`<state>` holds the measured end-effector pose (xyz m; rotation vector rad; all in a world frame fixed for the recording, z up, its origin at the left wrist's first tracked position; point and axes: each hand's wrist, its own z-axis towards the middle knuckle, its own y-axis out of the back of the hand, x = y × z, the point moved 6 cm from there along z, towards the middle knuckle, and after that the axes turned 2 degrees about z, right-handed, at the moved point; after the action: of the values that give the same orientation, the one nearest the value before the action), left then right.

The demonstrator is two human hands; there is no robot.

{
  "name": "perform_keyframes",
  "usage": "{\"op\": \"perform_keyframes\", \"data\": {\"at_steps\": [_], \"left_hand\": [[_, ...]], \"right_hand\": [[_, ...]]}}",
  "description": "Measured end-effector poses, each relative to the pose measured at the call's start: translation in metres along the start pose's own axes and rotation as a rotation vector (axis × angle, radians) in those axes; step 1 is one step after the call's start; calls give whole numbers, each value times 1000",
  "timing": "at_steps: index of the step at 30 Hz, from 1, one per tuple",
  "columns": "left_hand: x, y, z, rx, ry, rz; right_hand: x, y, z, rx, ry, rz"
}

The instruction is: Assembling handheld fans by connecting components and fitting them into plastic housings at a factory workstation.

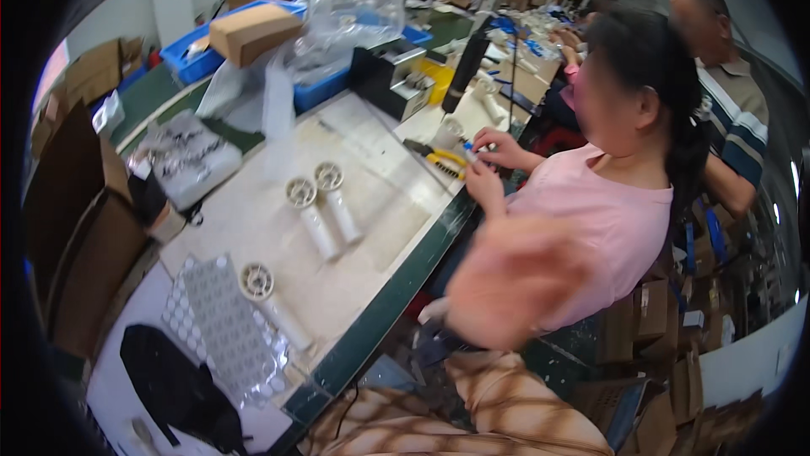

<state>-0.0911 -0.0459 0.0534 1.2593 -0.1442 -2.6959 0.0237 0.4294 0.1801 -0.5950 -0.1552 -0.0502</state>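
Head view, right hand: mine, apparently; my right hand [519, 283] hangs in a blur past the desk [378, 151], in front of a co-worker [620, 194] in pink. I cannot tell whether its grip is apart or together; my left is out of frame.
Tubes: three white ones lie on the desk, well apart from my grip: the near tube [288, 323] beside a sheet of discs [224, 304], the far pair [319, 234] side by side beyond.
Pliers: yellow-handled pliers [445, 165] lie by the co-worker's hands [488, 186].
Good handling: in my judgement, a tube is best taken around its barrel, sparing the spoked end, with my arm kept clear of the co-worker.
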Motion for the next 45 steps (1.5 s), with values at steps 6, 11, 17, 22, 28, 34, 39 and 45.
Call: {"op": "perform_keyframes", "data": {"at_steps": [6, 11, 17, 22, 28, 34, 39, 45], "left_hand": [[-37, -54, 65, 129, -170, -159], [-80, -120, 100, 211, -288, -264], [-151, -236, 110, 511, -337, -115], [-107, -316, 79, 1143, -262, 132], [-84, -326, 28, 1534, -229, 280], [-59, -295, 19, 1444, -199, 409], [-69, -258, 24, 1239, -177, 508], [-59, -223, 25, 1163, -35, 701]], "right_hand": [[-68, 20, -73, 340, -244, -907], [-87, 85, -69, 172, -334, -1027], [-92, 115, -61, 57, -375, -1034], [-93, 137, -66, 19, -420, -1067], [-111, 136, -75, 43, -553, -1012], [-127, 121, -110, 239, -791, -924], [-129, 106, -134, 434, -830, -856], [-128, 109, -151, 511, -838, -884]]}}
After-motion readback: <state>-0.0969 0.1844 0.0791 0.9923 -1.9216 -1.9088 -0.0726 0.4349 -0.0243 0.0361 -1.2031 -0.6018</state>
